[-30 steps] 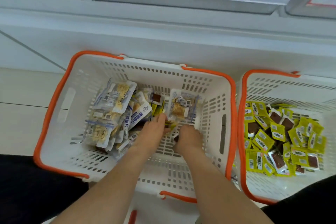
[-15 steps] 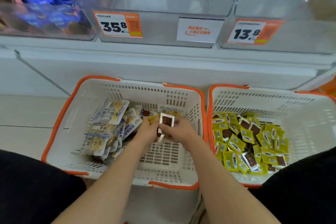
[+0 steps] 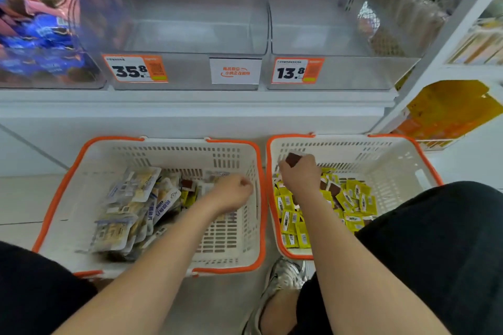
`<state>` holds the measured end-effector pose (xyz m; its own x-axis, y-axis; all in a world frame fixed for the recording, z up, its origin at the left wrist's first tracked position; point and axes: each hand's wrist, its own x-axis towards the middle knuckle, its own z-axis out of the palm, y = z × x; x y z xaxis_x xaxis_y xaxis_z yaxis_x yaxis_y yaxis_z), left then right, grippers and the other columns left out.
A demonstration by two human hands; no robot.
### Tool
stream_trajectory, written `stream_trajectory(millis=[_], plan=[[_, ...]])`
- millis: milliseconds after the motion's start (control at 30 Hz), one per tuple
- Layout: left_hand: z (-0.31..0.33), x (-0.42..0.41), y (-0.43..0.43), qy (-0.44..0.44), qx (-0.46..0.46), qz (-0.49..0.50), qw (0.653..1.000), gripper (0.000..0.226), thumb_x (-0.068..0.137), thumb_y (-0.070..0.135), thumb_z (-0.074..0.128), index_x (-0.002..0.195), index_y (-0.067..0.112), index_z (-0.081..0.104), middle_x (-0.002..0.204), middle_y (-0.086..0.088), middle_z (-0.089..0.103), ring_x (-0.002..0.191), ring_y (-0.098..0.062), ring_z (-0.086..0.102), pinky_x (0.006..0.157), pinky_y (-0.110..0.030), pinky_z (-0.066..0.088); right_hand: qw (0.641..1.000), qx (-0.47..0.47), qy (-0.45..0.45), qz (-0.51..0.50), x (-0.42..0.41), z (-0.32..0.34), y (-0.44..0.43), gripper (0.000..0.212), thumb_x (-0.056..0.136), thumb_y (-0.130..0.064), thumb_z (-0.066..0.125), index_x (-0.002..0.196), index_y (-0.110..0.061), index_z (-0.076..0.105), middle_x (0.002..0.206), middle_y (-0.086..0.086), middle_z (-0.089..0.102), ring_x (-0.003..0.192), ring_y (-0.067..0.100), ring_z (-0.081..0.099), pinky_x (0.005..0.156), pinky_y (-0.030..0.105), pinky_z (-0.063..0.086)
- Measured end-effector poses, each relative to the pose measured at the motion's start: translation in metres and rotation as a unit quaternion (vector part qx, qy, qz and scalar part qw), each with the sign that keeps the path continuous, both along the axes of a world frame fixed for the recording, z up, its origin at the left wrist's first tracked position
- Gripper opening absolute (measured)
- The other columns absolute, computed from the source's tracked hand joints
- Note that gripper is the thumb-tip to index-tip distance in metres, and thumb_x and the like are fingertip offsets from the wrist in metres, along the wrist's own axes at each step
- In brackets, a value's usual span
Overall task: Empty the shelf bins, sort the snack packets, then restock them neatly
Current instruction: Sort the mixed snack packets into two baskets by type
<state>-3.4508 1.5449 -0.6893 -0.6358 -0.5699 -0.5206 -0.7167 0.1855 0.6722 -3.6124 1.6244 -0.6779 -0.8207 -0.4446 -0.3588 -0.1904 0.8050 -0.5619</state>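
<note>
Emptying looks done: the 35.8 bin [image 3: 190, 35] and the 13.8 bin [image 3: 313, 35], upper centre, hold nothing, and the stock sits in the two baskets at lower frame. Sorting is partway: your right hand [image 3: 299, 177] pinches a brown packet [image 3: 292, 159] over the yellow packets [image 3: 353, 198] in the right basket [image 3: 424, 158], while strays [image 3: 187, 190] lie beside the pale packets [image 3: 130, 204] in the left basket [image 3: 65, 179]. Your left hand [image 3: 231, 190] is curled there, can't tell if it holds anything; restock not started.

Right hand [image 3: 299, 175] carried brown packet [image 3: 292, 159] over right basket [image 3: 353, 141]; hands parted.
</note>
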Motion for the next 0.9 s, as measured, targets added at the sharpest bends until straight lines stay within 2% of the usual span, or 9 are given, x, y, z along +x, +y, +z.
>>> stream_trajectory(millis=[67,133,300,367,467,567,667,800,900], plan=[[-0.008,0.010,0.013,-0.049,0.068,-0.063,0.994,0.013,0.103,0.027,0.047,0.102,0.022,0.059,0.101,-0.007,0.062,0.082,-0.021,0.060,0.068,-0.037,0.049,0.988,0.142,0.056,0.024,0.004,-0.004,0.008,0.077,0.095,-0.050,0.067,0.147,-0.001,0.035,0.142,0.024,0.046,0.133,0.044,0.046,0.100,0.050,0.045],[-0.015,0.017,0.033,-0.049,0.141,-0.080,0.986,0.022,0.104,0.024,0.047,0.123,0.021,0.058,0.122,-0.002,0.065,0.092,-0.022,0.068,0.070,-0.032,0.050,0.988,0.097,0.099,0.073,0.015,-0.005,0.003,0.058,0.098,-0.033,0.060,0.144,-0.002,0.044,0.143,0.024,0.049,0.132,0.041,0.047,0.103,0.047,0.044],[-0.026,0.024,0.054,0.035,0.289,-0.072,0.954,0.052,0.103,0.013,0.051,0.151,0.032,0.049,0.147,0.009,0.052,0.123,-0.018,0.065,0.094,-0.039,0.053,0.963,-0.110,0.005,0.247,0.054,0.010,-0.028,0.024,0.099,-0.016,0.055,0.119,-0.015,0.069,0.090,0.002,0.073,0.080,0.015,0.067,0.065,0.025,0.045],[-0.033,0.032,0.040,0.014,0.242,-0.092,0.966,0.045,0.102,0.016,0.051,0.139,0.038,0.062,0.142,0.012,0.060,0.124,-0.013,0.063,0.099,-0.039,0.054,0.953,-0.110,-0.015,0.283,0.065,0.004,-0.038,0.021,0.099,-0.016,0.055,0.114,-0.019,0.069,0.075,-0.002,0.070,0.065,0.008,0.060,0.060,0.023,0.042],[-0.053,0.054,0.005,-0.065,-0.039,0.006,0.997,0.032,0.100,0.022,0.053,0.127,0.027,0.069,0.136,-0.001,0.065,0.125,-0.023,0.060,0.104,-0.042,0.052,0.953,-0.062,-0.037,0.294,0.075,-0.022,-0.048,0.022,0.098,-0.014,0.054,0.111,-0.018,0.071,0.080,0.000,0.071,0.069,0.008,0.060,0.059,0.023,0.041],[-0.071,0.091,-0.033,-0.166,-0.240,0.129,0.948,0.052,0.094,0.034,0.068,0.142,0.022,0.051,0.151,-0.013,0.040,0.140,-0.037,0.037,0.112,-0.050,0.042,0.948,0.007,-0.080,0.307,0.087,-0.058,-0.055,0.025,0.099,-0.012,0.054,0.115,-0.005,0.071,0.104,0.015,0.074,0.095,0.028,0.069,0.079,0.036,0.057],[-0.090,0.125,-0.066,-0.216,-0.264,0.197,0.919,0.098,0.082,0.054,0.080,0.158,0.024,0.026,0.166,-0.019,0.014,0.153,-0.047,0.014,0.121,-0.063,0.027,0.934,0.066,-0.133,0.325,0.105,-0.095,-0.065,0.031,0.103,-0.013,0.050,0.126,0.003,0.065,0.119,0.027,0.069,0.107,0.038,0.067,0.094,0.050,0.057],[-0.120,0.148,-0.093,-0.254,-0.179,0.181,0.933,0.138,0.063,0.080,0.079,0.161,0.041,-0.010,0.171,-0.012,-0.012,0.153,-0.057,-0.001,0.118,-0.074,0.015,0.928,0.048,-0.205,0.307,0.138,-0.127,-0.094,0.046,0.107,-0.026,0.052,0.151,-0.015,0.044,0.118,0.006,0.067,0.099,0.022,0.068,0.075,0.035,0.056],[-0.133,0.150,-0.097,-0.276,-0.128,0.157,0.940,0.151,0.057,0.087,0.079,0.158,0.043,-0.025,0.170,-0.012,-0.021,0.152,-0.059,-0.003,0.119,-0.075,0.013,0.938,-0.032,-0.265,0.223,0.157,-0.137,-0.121,0.076,0.100,-0.024,0.065,0.162,-0.016,0.022,0.150,-0.005,0.045,0.142,0.022,0.045,0.107,0.035,0.045]])
